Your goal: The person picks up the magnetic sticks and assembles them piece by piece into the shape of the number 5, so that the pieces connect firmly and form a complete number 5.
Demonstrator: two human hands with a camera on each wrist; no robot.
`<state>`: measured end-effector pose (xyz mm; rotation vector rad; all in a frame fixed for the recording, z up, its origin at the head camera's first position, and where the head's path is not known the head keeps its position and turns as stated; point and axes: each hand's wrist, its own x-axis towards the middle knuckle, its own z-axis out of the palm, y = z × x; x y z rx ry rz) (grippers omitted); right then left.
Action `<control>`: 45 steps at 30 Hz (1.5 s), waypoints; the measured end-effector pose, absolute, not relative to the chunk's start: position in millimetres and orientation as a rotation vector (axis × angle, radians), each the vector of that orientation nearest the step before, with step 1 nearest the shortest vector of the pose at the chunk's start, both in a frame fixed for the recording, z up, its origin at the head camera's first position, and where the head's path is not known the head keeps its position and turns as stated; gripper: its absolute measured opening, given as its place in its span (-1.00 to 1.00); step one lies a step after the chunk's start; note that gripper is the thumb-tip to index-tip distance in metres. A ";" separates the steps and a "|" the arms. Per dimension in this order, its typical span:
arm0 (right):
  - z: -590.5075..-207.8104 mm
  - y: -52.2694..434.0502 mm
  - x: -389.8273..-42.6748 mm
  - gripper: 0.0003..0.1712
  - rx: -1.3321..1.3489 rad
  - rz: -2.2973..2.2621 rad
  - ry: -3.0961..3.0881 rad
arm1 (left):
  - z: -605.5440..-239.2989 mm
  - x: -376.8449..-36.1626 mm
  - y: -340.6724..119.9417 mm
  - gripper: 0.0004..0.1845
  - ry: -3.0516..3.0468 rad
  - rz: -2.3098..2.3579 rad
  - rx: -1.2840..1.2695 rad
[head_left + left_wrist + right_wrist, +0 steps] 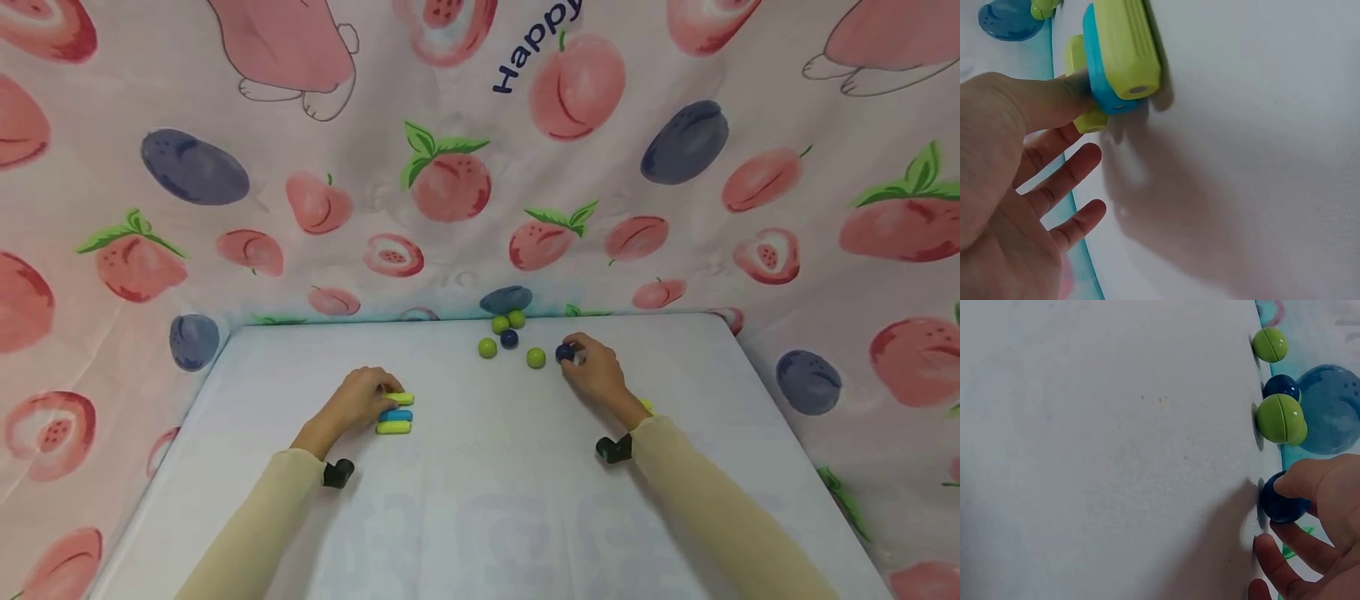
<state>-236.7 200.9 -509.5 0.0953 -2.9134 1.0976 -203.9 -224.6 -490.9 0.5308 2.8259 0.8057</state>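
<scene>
At the left of the table, my left hand (360, 396) pinches the farthest of three short chunky sticks, a yellow-green one (403, 399), between thumb and index finger. Its other fingers are spread apart in the left wrist view. A blue stick (396, 415) and a second yellow-green stick (393, 427) lie side by side just nearer. Toward the back right, my right hand (596, 371) pinches a dark blue ball (1282, 503) at the tabletop. A green ball (536, 357) sits a little left of it.
Farther left along the back edge, another dark blue ball (509, 338) stands among several green balls (487, 347). A yellow thing (647, 406) shows partly behind the right wrist. A fruit-print cloth (450, 267) hangs behind and beside the white table (480, 500).
</scene>
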 end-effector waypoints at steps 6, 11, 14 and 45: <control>-510.3 203.5 -230.0 -0.54 0.130 1.145 -2.960 | -488.2 -201.9 -219.9 -0.81 2.811 0.832 0.494; -507.9 203.5 -221.5 -0.55 0.221 1.165 -2.953 | -487.5 -201.2 -215.9 -0.80 2.813 0.847 0.505; -506.8 202.5 -216.1 -0.55 0.284 1.156 -2.948 | -488.1 -201.9 -213.5 -0.79 2.812 0.855 0.520; -515.6 186.8 -190.5 -0.57 0.570 1.261 -2.910 | -485.2 -207.6 -148.3 -0.79 2.769 0.999 0.630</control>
